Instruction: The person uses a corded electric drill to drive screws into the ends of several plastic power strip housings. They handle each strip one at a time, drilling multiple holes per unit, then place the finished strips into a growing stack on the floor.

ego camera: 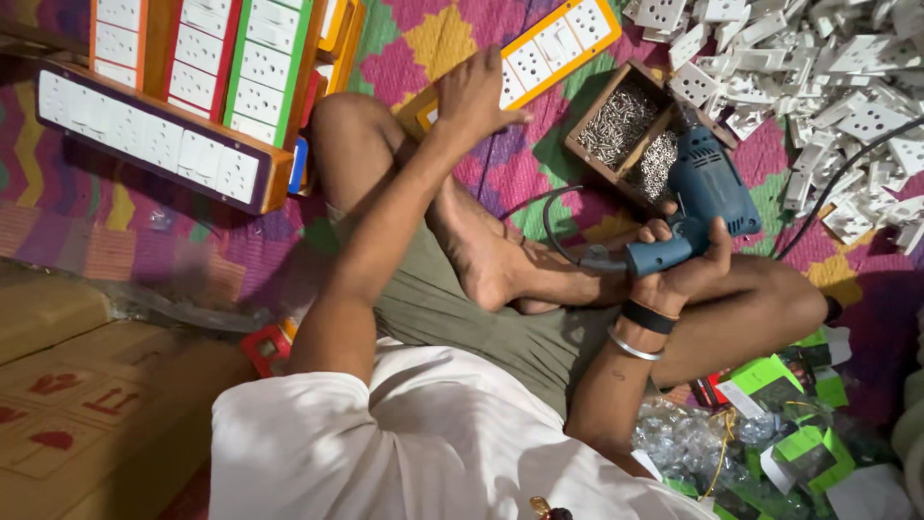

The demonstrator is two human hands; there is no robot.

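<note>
I sit cross-legged on a patterned mat. My left hand reaches forward and grips the near end of a long yellow-framed switch board with white sockets, which lies on the mat. My right hand, with a black band and a metal bangle at the wrist, holds a blue electric drill by its grip above my right knee. The drill's black cord loops across my foot.
A wooden box of screws sits just beyond the drill. A heap of white socket plates fills the top right. Finished boards in coloured frames lie top left. Cardboard boxes are at left, green packets and plastic bags at bottom right.
</note>
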